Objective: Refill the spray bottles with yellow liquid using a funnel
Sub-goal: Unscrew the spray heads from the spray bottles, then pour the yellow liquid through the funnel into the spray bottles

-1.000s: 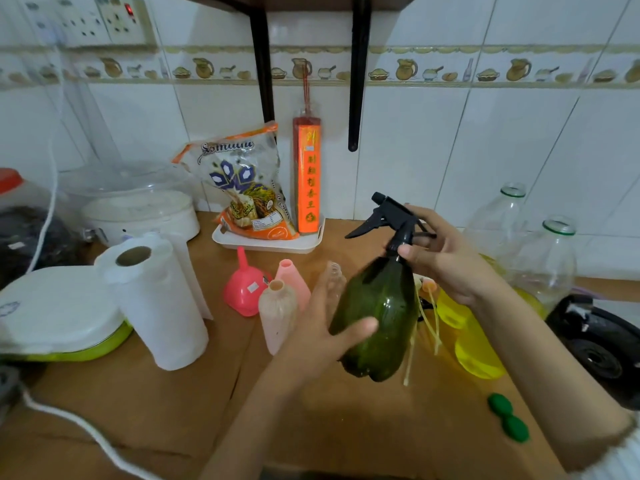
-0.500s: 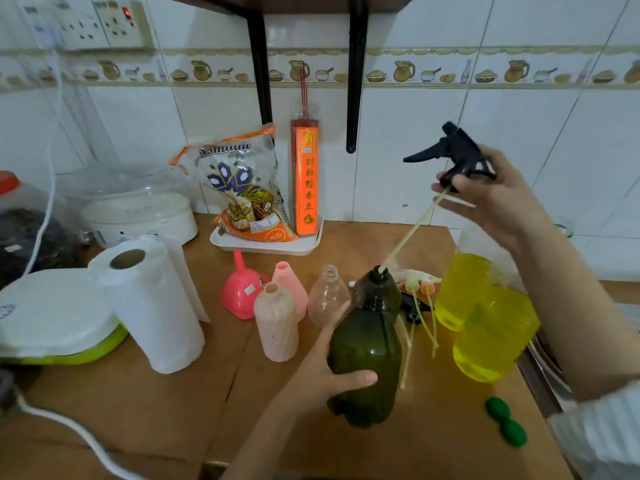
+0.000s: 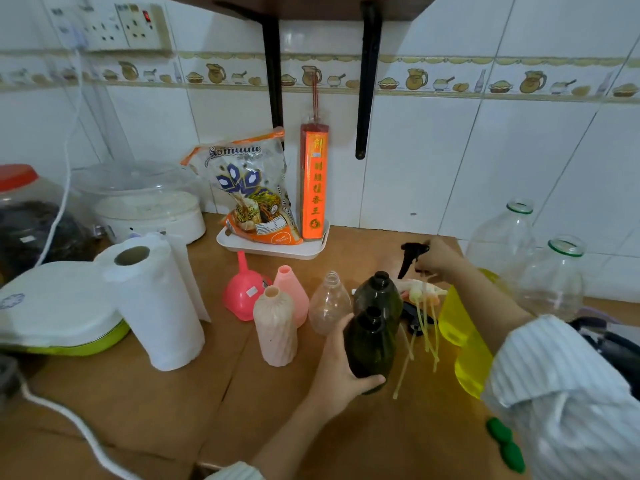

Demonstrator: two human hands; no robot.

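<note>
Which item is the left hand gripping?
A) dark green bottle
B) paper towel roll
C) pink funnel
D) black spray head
A: the left hand curls round the near dark green bottle; the right hand holds the black spray head.

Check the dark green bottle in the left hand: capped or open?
Open. The dark green bottle shows a bare round neck; the left hand grips its body, and the right hand holds the black sprayer head away.
</note>
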